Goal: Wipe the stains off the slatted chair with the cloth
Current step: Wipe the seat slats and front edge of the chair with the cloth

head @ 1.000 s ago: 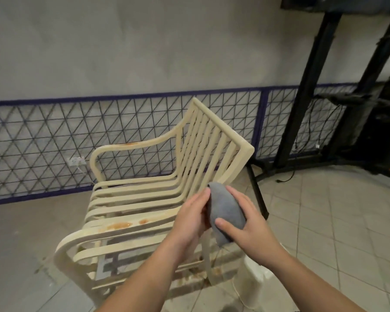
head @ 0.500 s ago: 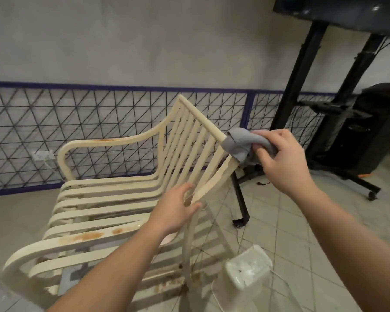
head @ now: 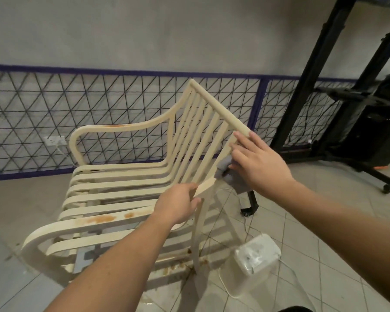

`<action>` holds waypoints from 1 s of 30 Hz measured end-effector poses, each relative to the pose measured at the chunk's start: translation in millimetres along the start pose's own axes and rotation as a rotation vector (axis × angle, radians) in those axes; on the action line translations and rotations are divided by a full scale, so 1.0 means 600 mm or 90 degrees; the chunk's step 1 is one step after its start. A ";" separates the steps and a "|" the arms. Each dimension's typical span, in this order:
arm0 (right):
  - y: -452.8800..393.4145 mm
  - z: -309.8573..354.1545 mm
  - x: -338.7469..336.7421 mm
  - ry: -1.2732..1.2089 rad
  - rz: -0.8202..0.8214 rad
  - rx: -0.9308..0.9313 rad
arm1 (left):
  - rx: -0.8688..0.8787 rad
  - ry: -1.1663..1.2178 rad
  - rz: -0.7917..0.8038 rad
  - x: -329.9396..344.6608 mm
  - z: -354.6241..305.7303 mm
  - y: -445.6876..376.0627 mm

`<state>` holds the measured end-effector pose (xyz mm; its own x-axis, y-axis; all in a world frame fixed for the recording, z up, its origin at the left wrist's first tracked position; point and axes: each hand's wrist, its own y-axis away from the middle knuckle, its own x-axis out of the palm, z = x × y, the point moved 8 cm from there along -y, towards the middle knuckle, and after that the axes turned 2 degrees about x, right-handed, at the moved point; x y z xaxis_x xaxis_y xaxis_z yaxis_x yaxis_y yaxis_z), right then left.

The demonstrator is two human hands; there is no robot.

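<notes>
A cream slatted chair point(head: 131, 190) stands on the tiled floor, its backrest towards me on the right. Orange-brown stains point(head: 101, 219) mark the near armrest, and another stain point(head: 114, 126) shows on the far armrest. My left hand point(head: 178, 208) grips the near side rail where backrest meets armrest. My right hand point(head: 257, 163) presses a grey cloth point(head: 232, 179) against the near edge of the backrest, fingers fairly straight, fingertips reaching the top rail. The hand hides most of the cloth.
A white plastic appliance point(head: 252, 262) with a cord lies on the floor right of the chair. A black wheeled stand point(head: 324, 91) rises at the right. A wire lattice fence point(head: 32, 122) runs along the grey wall behind. Brown spots dot the floor under the chair.
My right hand slid the cloth from the backrest's top corner down along its near edge. My left hand moved from beside the cloth to the chair's side rail and stays there.
</notes>
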<state>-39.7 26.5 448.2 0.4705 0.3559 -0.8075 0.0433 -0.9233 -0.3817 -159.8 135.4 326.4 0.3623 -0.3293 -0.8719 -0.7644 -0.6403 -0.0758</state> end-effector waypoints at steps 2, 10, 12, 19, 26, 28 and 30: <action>0.014 0.041 0.032 -0.009 0.028 -0.064 | 0.004 -0.012 -0.012 0.000 0.002 -0.002; 0.029 0.060 0.022 -0.085 -0.044 -0.082 | -0.010 0.028 -0.022 -0.001 0.012 -0.007; 0.018 0.009 -0.029 -0.096 -0.137 -0.016 | -0.012 0.041 -0.025 -0.001 0.014 -0.006; -0.003 -0.031 -0.005 -0.027 0.003 0.020 | -0.030 0.062 -0.016 0.003 0.017 -0.007; 0.006 0.108 0.096 -0.041 0.103 -0.043 | -0.042 0.034 -0.034 0.007 0.024 -0.012; -0.003 0.112 0.097 -0.049 0.084 -0.083 | -0.041 0.035 -0.032 0.008 0.024 -0.013; -0.002 0.097 0.080 -0.062 0.049 -0.139 | -0.044 0.032 -0.026 0.007 0.026 -0.015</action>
<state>-68.5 53.3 383.5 0.3931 0.2861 -0.8739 0.2046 -0.9538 -0.2202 -159.5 150.8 315.8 0.4195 -0.3356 -0.8434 -0.7106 -0.6996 -0.0750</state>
